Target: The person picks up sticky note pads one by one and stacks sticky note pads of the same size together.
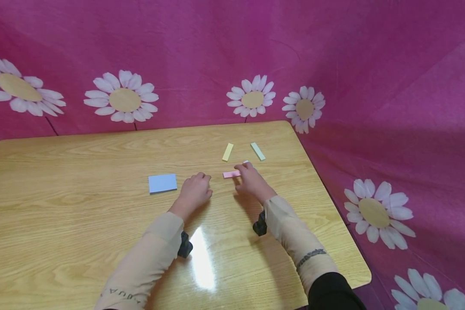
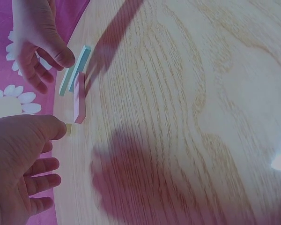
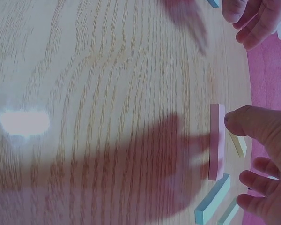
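Note:
In the head view my right hand (image 1: 252, 183) hovers over a pink strip (image 1: 230, 174), a slim pad like narrow sticky notes, and overlaps a pale blue-green strip (image 1: 246, 162) just behind. From the right wrist, my right thumb is beside the pink strip (image 3: 217, 140), fingers relaxed and holding nothing. The blue-green strip (image 3: 213, 199) lies at an angle near the pink one's end. My left hand (image 1: 195, 191), also holding nothing, is above the table between the pink strip and a flat blue rectangular pad (image 1: 162, 184). Its fingers are loosely bent (image 2: 18, 164).
Farther back on the wooden table (image 1: 81, 206) lie a yellow strip (image 1: 227, 152) and a pale green strip (image 1: 257, 151), slanting apart. A pink cloth with daisies (image 1: 193, 56) hangs behind the table and along its right side.

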Demonstrator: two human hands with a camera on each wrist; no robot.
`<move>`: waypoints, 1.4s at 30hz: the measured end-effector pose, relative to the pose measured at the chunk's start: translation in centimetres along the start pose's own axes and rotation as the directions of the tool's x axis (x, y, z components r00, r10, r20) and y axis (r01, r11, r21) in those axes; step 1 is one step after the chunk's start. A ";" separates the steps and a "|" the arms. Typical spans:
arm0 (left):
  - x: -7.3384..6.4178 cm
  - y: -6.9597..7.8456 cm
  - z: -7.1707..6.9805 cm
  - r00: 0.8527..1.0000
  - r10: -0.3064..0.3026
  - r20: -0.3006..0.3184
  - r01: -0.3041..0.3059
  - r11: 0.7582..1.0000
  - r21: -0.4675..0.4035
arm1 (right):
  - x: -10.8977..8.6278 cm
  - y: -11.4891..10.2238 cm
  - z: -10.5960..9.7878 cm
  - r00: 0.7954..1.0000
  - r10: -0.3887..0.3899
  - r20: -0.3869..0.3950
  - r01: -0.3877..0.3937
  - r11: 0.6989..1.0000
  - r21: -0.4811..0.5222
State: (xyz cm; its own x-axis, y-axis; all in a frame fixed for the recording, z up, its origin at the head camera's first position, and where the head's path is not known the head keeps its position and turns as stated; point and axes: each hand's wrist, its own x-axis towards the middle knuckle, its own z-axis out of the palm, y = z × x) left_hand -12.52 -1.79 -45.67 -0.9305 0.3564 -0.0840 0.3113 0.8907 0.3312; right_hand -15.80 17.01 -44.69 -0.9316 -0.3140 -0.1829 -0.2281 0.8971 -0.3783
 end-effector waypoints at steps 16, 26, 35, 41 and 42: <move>1.6 0.8 0.0 0.999 0.001 0.054 -0.001 1.000 0.005 | 0.3 1.2 -0.2 0.998 0.066 0.018 -0.066 0.997 0.037; 2.8 1.4 0.8 1.000 0.009 0.021 -0.008 0.999 -0.036 | 1.1 2.1 0.5 0.998 0.060 -0.006 -0.060 0.998 0.035; 3.6 2.0 1.1 1.000 0.015 0.009 -0.014 0.999 -0.051 | 1.8 3.0 0.8 0.998 0.005 -0.059 -0.003 1.000 0.026; 4.2 2.1 1.5 1.000 0.002 0.023 0.000 0.997 -0.079 | 2.4 3.3 1.1 0.998 -0.011 -0.056 0.010 1.000 -0.011; 4.3 2.1 1.5 1.000 0.002 0.020 0.000 0.996 -0.084 | 2.5 3.3 1.1 0.998 -0.011 -0.057 0.010 1.000 -0.018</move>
State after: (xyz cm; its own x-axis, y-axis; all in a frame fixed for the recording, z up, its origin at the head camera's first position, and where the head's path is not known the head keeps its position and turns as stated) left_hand -15.61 2.04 -46.80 -0.9259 0.3637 -0.1020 0.2942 0.8638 0.4089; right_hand -18.62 18.84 -47.42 -0.9437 -0.3054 -0.1272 -0.2421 0.8994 -0.3639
